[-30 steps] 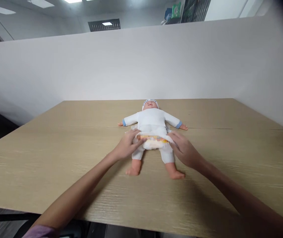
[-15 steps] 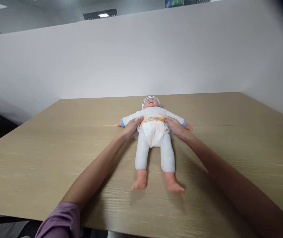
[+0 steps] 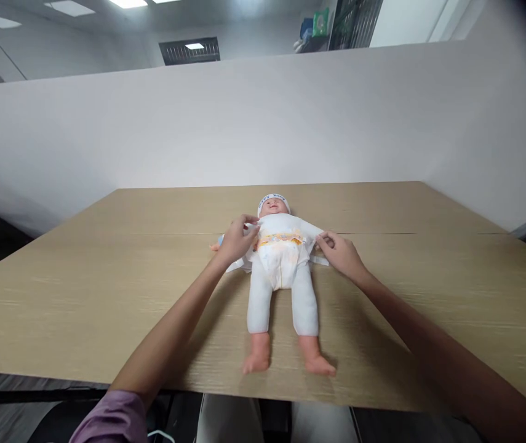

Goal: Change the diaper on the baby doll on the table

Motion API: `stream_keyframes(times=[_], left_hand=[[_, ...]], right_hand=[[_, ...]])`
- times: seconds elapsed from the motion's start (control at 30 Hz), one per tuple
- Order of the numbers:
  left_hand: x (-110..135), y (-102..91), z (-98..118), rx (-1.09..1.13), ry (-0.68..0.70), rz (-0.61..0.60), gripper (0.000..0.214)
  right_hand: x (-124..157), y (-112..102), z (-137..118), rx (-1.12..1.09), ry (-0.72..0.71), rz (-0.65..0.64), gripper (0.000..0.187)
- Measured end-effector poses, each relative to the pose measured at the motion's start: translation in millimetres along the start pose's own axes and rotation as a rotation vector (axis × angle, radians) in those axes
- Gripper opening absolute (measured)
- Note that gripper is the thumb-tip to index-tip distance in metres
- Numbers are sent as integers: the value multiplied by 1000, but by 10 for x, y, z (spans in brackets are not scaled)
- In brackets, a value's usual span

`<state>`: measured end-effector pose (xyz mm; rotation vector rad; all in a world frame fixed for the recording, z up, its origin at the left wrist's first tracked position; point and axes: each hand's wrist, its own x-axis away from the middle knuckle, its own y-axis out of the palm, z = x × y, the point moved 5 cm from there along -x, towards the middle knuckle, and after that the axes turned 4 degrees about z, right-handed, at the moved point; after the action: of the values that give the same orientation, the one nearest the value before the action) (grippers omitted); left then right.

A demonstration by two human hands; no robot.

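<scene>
A baby doll (image 3: pixel 281 289) in white clothes and a white cap lies on its back on the wooden table (image 3: pixel 106 277), feet toward me. A white diaper (image 3: pixel 281 255) with a yellow-orange waistband covers its middle. My left hand (image 3: pixel 236 240) pinches the diaper's left side tab beside the doll's waist. On the other side, my right hand (image 3: pixel 340 253) is closed on the right side tab. Both side flaps are spread out a little from the doll's body.
A white partition (image 3: pixel 263 117) rises behind the table's far edge. The table's near edge runs just below the doll's feet, with my lap under it. A dark chair sits at far left.
The doll has been pulled toward me, legs stretched out. My hands moved up from the hips to the waist, then outward, drawing the diaper's side tabs apart.
</scene>
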<state>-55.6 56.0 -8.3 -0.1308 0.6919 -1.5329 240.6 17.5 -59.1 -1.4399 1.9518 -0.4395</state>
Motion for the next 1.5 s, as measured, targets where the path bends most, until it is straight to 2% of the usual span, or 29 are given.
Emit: stream_keyframes(times=[0.07, 0.13, 0.17, 0.23, 0.33, 0.43, 0.53, 0.7, 0.87, 0.93, 1.0, 1.07, 1.17, 1.27, 1.37, 1.5], left_hand=[[64, 68, 272, -133, 217, 37, 20], [148, 235, 511, -213, 384, -24, 19], [182, 338, 592, -241, 424, -77, 21], [221, 536, 670, -322, 439, -168, 28], [228, 723, 651, -464, 420, -196, 39], [222, 783, 605, -531, 432, -184, 49], [220, 783, 591, -544, 434, -191, 54], [218, 764, 597, -522, 397, -200, 54], [224, 772, 568, -492, 384, -191, 55], [220, 779, 544, -479, 373, -188, 55], [210, 782, 522, -448, 359, -200, 57], [189, 764, 501, -391, 336, -227, 59], [158, 669, 466, -244, 288, -281, 62], [196, 498, 402, -2, 279, -334, 58], [323, 252, 212, 115, 309, -251, 43], [522, -34, -259, -45, 251, -71, 35]], right_hand=[[134, -26, 75, 141, -88, 57, 30], [247, -14, 158, 235, -186, 91, 29], [286, 2, 200, 266, -226, 98, 29], [317, 38, 285, 310, -256, 92, 30], [292, 73, 390, 349, -190, 60, 33], [265, 64, 441, 352, -107, 34, 35], [250, 41, 446, 262, -39, -58, 40], [122, -12, 184, -136, -22, -175, 43], [-108, 191, -264, -110, -80, -238, 40], [-138, 316, -381, -105, -87, -279, 38], [-100, 371, -439, -125, -77, -254, 36], [12, 332, -481, -160, -117, -146, 34], [297, 222, -571, -180, -318, -21, 33], [552, 200, -609, -113, -480, -50, 42], [642, 211, -597, -30, -537, -82, 51], [587, 162, -701, 52, -559, 16, 43]])
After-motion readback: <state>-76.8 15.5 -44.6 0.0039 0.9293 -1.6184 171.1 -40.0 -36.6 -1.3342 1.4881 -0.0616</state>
